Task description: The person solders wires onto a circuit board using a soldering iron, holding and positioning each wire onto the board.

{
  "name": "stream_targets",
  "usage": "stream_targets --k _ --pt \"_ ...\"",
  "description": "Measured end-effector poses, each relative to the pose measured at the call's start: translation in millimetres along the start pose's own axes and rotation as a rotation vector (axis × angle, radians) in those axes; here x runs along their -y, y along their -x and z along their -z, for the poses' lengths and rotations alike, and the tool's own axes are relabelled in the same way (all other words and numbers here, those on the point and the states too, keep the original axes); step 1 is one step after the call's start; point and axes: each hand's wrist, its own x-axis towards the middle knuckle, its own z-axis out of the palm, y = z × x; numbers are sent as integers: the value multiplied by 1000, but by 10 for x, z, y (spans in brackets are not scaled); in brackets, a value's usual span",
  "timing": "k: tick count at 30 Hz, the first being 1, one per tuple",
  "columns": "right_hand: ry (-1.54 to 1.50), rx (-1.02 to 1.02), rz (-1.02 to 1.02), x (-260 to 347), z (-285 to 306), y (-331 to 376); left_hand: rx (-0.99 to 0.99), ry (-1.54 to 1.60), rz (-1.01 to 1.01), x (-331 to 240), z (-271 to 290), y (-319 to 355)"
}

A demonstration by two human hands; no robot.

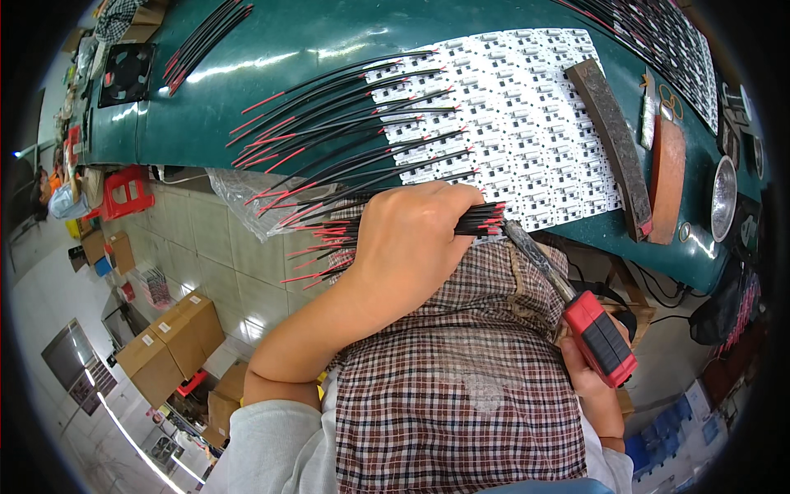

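Observation:
My left hand (411, 239) is closed around a thick bundle of black wires (480, 220) with red ends, held just over the near edge of the bench. In my right hand (586, 366) is a soldering iron (602, 336) with a red and black handle. Its dark tip points up and left, close beside the wire ends; whether it touches them I cannot tell. Beyond my left hand lies a white sheet of circuit boards (527, 123) with rows of small parts. Several black wires (329, 123) reach from its left rows out past the sheet.
A dark bar (609, 148) lies across the sheet's right side, beside a reddish-brown block (666, 181) and a metal bowl (723, 198). On the green bench (288, 33) are another wire bundle (206, 45) and a black fan (127, 74). A plastic bag (259, 198) hangs near the edge.

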Motion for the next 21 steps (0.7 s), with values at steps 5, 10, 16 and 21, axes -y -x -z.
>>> stream_targets --k 5,10,16,21 --pt "-64 -4 -5 -14 -10 -9 6 -13 -7 7 -3 -3" --pt "-73 9 -9 -6 7 -17 -6 -8 -23 15 -9 0" --pt "-38 -47 -30 8 -5 48 -3 7 -19 15 -13 7" --pt "12 -49 2 -26 10 99 12 5 -7 4 -6 2"
